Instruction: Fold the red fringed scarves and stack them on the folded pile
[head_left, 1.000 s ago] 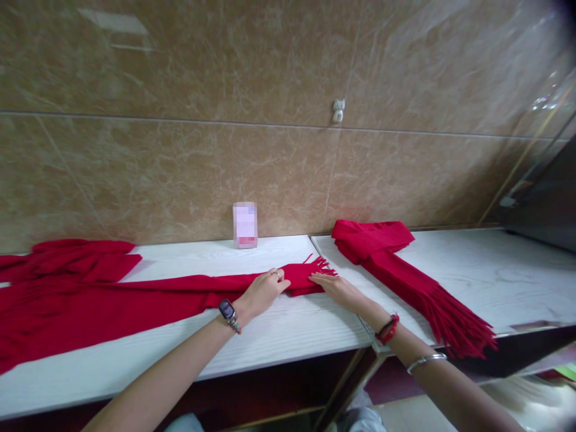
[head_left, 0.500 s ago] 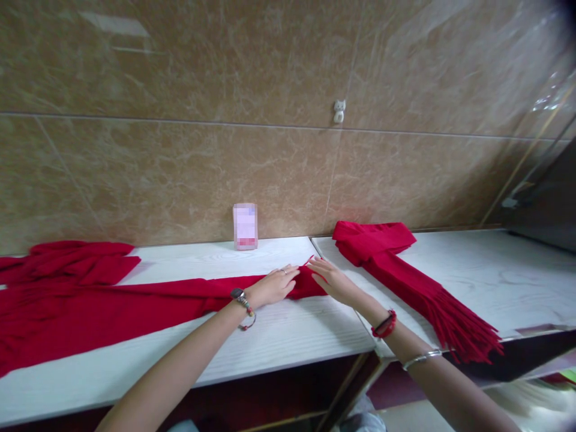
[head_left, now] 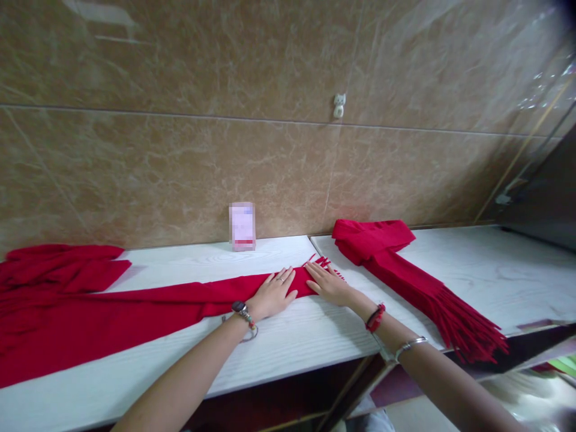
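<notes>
A long red scarf (head_left: pixel 135 318) stretches along the white tabletop, wide at the left and narrow at its right end, where a short fringe shows. My left hand (head_left: pixel 272 294) lies flat on the narrow part, fingers spread, a ring on one finger. Close to the fringed end, my right hand (head_left: pixel 327 283) also rests flat on the cloth with its fingers out. A second red scarf (head_left: pixel 396 264) lies folded to the right, its long fringe hanging over the front edge. Bunched red cloth (head_left: pixel 63 267) sits at the far left, partly cut off by the frame.
A blurred pink box-like object (head_left: pixel 243 227) stands against the brown tiled wall (head_left: pixel 180 168). On that wall is a small white cat-shaped hook (head_left: pixel 339 105). A seam divides the white tabletop (head_left: pixel 288 336); beneath its front edge are dark open compartments. A dark object (head_left: pixel 540 186) stands at the right.
Both hands have settled flatter on the scarf and sit slightly farther apart. More of the fringe at its right end now shows past my right hand. The view has shifted slightly.
</notes>
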Action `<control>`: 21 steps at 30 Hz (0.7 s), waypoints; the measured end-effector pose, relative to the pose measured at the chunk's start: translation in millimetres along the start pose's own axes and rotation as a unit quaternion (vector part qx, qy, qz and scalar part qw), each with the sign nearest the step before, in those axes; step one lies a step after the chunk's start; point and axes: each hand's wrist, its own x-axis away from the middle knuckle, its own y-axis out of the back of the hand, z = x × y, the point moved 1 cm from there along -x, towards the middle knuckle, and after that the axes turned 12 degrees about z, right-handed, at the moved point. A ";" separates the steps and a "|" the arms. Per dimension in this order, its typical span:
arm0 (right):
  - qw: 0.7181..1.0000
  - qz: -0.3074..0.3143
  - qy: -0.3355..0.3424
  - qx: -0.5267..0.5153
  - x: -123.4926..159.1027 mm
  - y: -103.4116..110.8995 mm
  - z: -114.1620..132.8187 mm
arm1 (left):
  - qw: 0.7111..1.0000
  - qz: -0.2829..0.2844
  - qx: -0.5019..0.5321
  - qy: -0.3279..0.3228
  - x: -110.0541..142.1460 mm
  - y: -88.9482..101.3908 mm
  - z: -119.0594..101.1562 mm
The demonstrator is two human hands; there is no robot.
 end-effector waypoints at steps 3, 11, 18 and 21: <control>0.998 0.012 0.045 0.040 -8.6 1.7 -8.6 | 1.000 -0.010 0.004 0.017 -2.2 -1.0 9.0; 0.996 0.036 -0.006 -0.085 -28.0 3.0 -22.0 | 0.999 -0.012 0.003 0.053 2.3 -1.7 22.4; 0.992 -0.023 0.001 -0.122 -24.3 15.2 -18.3 | 0.998 -0.024 -0.011 0.059 3.2 -3.0 20.4; 0.992 -0.013 0.024 -0.126 -24.1 20.8 -9.2 | 0.998 -0.024 -0.004 0.066 4.0 -2.1 19.2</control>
